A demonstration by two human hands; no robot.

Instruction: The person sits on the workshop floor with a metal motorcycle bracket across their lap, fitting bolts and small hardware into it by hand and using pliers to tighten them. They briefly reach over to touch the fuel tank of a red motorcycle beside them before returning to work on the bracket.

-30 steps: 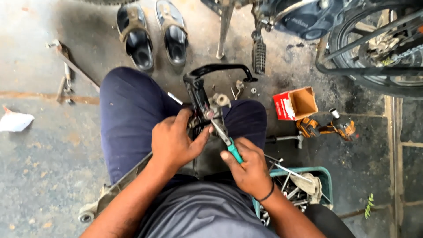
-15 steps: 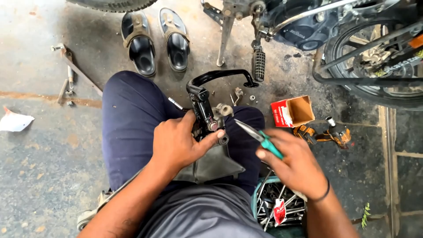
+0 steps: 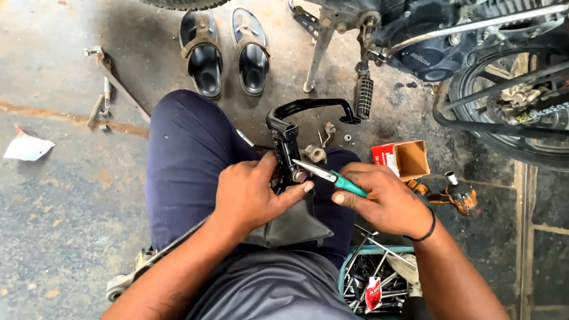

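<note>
I am gripping a black metal bracket (image 3: 283, 155) over my lap, my left hand (image 3: 252, 195) curled tightly around its lower end. My right hand (image 3: 382, 198) is closing around teal-handled pliers (image 3: 329, 174), whose tip is touching the bracket beside my left thumb.

Lever assembly (image 3: 290, 148) on lap; sandals (image 3: 228, 50) ahead; open box (image 3: 403, 159) right; tool tray (image 3: 373, 278) right-rear.

The floor (image 3: 65, 219) is grey, stained concrete in daylight. A pair of black sandals (image 3: 228, 53) lies on it, near a parked motorcycle (image 3: 450, 41) and a white paper scrap (image 3: 26, 148).
</note>
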